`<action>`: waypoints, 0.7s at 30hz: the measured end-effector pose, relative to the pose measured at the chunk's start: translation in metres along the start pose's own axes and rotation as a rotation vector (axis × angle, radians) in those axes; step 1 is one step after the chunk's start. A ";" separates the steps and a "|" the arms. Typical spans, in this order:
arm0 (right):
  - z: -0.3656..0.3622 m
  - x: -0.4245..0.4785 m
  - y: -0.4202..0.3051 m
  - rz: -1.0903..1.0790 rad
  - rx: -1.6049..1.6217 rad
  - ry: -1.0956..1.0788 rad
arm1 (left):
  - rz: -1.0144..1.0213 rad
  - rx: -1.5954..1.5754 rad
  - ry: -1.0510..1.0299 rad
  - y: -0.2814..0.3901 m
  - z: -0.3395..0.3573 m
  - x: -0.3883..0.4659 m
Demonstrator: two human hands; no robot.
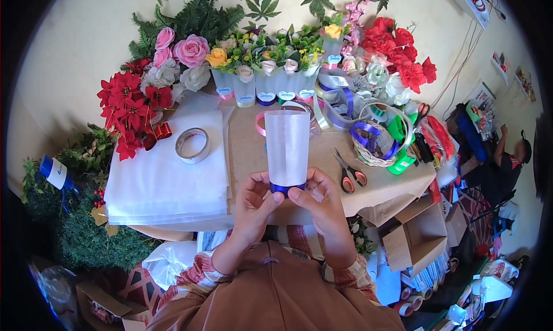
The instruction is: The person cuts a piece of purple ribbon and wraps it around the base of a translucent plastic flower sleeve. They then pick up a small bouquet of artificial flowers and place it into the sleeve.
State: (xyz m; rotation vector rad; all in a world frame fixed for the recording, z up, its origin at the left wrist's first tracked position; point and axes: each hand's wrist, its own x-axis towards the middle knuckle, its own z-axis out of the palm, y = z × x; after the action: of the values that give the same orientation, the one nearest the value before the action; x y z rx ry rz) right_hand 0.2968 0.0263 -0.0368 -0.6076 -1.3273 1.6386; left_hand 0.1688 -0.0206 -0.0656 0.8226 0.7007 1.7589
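Observation:
Both hands hold a tall translucent white sleeve cup (287, 147) upright above the table's front part. Around its base runs a dark blue ribbon band (281, 187). My left hand (255, 201) grips the base from the left, thumb on the band. On the right side my right hand (319, 200) does the same, its thumb also against the band. Behind the cup, a pink ribbon loop (260, 123) and a ribbon roll (298, 106) are partly hidden. Scissors with black and orange handles (349, 171) lie to the right of my right hand.
Translucent sheets (164, 188) are stacked at left under a tape roll (193, 145). Similar cups holding artificial flowers (265, 87) line the back. A wicker basket (376, 145) with ribbon stands right. Red poinsettias (131, 106) hang left; an open cardboard box (417, 240) sits below right. Another person (510, 162) is far right.

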 end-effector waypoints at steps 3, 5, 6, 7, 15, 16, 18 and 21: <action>-0.002 0.002 0.007 -0.065 -0.101 -0.008 | -0.022 -0.013 0.029 -0.001 -0.002 0.001; -0.003 0.002 0.009 -0.084 -0.165 -0.009 | -0.032 -0.007 0.043 -0.001 -0.004 0.001; -0.004 0.002 0.010 -0.081 -0.171 -0.003 | -0.029 0.014 0.043 -0.002 -0.005 0.002; -0.005 0.002 0.011 -0.077 -0.176 0.004 | -0.027 0.034 0.044 -0.002 -0.006 0.002; -0.003 0.000 0.005 -0.056 -0.285 0.028 | -0.055 0.016 0.048 0.001 -0.004 0.001; -0.003 0.000 0.005 -0.060 -0.289 0.036 | -0.061 0.013 0.046 0.001 -0.004 0.001; -0.001 -0.001 0.004 -0.073 -0.289 0.052 | -0.078 -0.038 0.064 0.002 -0.003 0.001; 0.004 -0.001 0.003 -0.116 -0.300 0.067 | -0.071 -0.053 0.070 0.001 -0.003 0.001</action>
State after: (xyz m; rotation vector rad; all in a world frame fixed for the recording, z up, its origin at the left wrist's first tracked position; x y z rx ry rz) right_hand 0.2930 0.0233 -0.0387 -0.7401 -1.5427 1.3253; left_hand 0.1656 -0.0200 -0.0662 0.6950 0.7177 1.7412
